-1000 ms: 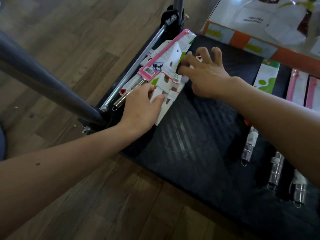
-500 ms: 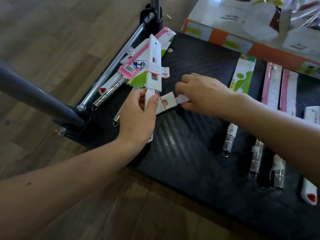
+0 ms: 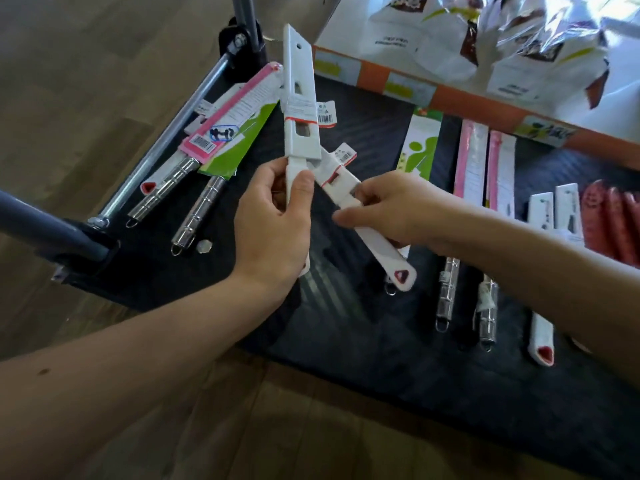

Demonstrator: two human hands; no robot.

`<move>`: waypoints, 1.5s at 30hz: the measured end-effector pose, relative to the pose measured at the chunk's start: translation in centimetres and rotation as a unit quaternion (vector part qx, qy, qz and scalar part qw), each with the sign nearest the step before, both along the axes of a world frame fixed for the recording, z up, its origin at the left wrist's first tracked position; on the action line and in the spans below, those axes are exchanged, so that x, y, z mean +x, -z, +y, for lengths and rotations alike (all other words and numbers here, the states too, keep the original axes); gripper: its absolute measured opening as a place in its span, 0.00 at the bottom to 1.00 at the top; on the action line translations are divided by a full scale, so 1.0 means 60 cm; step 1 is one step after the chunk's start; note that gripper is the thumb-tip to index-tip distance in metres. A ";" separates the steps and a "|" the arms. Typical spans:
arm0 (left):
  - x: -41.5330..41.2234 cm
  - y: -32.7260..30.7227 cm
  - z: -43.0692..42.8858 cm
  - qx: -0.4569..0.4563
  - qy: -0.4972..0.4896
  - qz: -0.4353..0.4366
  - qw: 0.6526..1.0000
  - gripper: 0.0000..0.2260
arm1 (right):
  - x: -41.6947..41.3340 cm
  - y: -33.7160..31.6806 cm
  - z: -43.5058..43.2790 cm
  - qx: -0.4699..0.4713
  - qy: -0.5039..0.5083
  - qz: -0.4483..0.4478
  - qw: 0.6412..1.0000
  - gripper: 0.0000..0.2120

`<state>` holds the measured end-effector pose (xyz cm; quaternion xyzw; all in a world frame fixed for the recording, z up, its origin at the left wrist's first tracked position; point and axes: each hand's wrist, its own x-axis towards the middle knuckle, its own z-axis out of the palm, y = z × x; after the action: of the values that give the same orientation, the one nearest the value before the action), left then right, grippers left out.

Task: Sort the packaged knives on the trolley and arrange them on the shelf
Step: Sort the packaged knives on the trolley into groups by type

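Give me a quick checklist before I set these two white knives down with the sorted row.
1. Left hand grips upright white knife by its handle: ok.
2. Right hand grips angled white knife: ok.
3. Both blades inside card sleeves: ok.
4. Held knives free of each other: cannot tell, their sleeves cross.
5. Room beside white packs on trolley deck: cannot tell, right forearm covers it.
6. Remaining packs sorted: not ok, pink pack and green pack lie overlapped.
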<state>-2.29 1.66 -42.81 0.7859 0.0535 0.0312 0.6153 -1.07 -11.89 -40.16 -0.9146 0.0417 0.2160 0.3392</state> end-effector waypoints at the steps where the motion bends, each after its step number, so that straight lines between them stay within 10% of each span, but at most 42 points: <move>1: -0.003 0.000 -0.003 -0.003 0.002 0.005 1.000 0.03 | -0.011 0.000 -0.004 0.081 0.061 0.029 0.994 0.13; 10: -0.043 -0.003 -0.078 -0.012 0.067 0.054 0.996 0.04 | -0.116 0.006 -0.096 0.265 0.261 -0.007 0.928 0.10; 45: -0.127 0.021 -0.332 0.144 0.308 0.024 0.940 0.21 | -0.230 0.020 -0.302 0.061 0.286 -0.062 0.954 0.06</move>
<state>-9.92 -18.26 -44.04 0.8447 -0.1817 -0.1715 0.4734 -14.85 -30.03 -41.35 -0.8534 0.2670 0.0553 0.4442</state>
